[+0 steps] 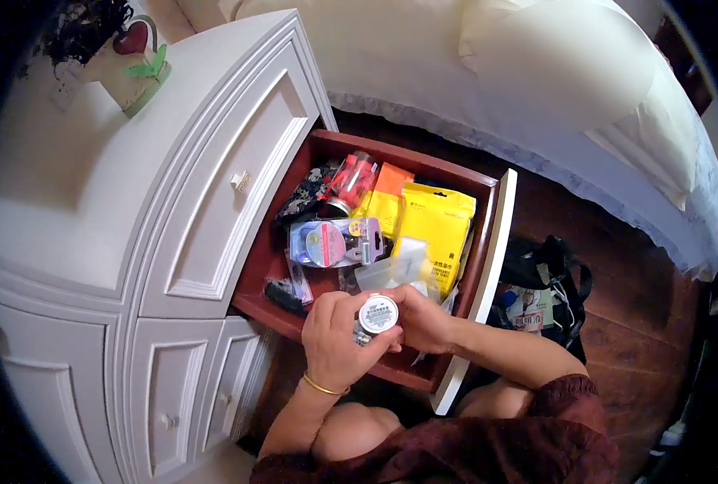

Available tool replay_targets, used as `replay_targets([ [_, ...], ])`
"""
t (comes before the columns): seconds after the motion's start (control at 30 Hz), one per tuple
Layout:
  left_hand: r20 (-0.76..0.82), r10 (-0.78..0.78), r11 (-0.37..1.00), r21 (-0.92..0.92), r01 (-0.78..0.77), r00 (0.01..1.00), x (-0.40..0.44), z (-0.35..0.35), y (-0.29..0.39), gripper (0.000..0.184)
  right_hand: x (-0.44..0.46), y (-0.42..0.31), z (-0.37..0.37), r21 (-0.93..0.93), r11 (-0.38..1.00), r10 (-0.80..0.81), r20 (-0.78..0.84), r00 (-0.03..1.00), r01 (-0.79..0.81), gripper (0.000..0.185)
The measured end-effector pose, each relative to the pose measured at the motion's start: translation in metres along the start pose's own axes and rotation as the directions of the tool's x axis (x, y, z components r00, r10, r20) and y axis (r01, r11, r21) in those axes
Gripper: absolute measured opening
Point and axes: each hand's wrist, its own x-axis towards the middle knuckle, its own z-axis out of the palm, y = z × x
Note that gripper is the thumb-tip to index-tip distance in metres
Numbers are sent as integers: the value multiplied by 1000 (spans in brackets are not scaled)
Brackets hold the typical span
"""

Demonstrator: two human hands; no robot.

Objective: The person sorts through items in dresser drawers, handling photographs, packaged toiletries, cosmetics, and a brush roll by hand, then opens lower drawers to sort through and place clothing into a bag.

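A small round jar (377, 314) with a white printed lid is held over the front of an open drawer (488, 242). My left hand (331, 339), with a gold bangle at the wrist, is closed around the jar's left side, thumb below the lid. On the other side, my right hand (425, 321) has its fingers curled against the jar. The jar's lower part is mostly hidden by the fingers. Just beyond the hands lie a translucent bag (395, 266), a yellow packet (435, 230) and a clear blister pack (334, 242).
Inside the drawer are also a red-filled jar (352, 184), an orange-and-yellow packet (389, 194) and a dark patterned pouch (306, 194). The white cabinet (92, 202) stands left. A bed (423, 73) is behind, and a black bag (548, 282) sits on the floor right.
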Motion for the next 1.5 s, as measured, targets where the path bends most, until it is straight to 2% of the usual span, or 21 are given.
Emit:
replay_targets([
  [0.57,29,-51,999,-10,52,998,-1,1,0,53,2,3,0,46,998,44,-67,997,-41,40],
  [0.67,32,-50,999,-12,51,998,-1,1,0,53,3,7,-5,59,998,26,-23,999,-24,40],
  [1.17,42,-55,998,-33,56,998,1,0,3,53,3,11,-5,121,992,38,-14,999,-36,40],
  [1.5,52,-65,997,-28,67,996,0,-1,4,53,0,9,-2,92,996,21,-14,1000,-20,39],
])
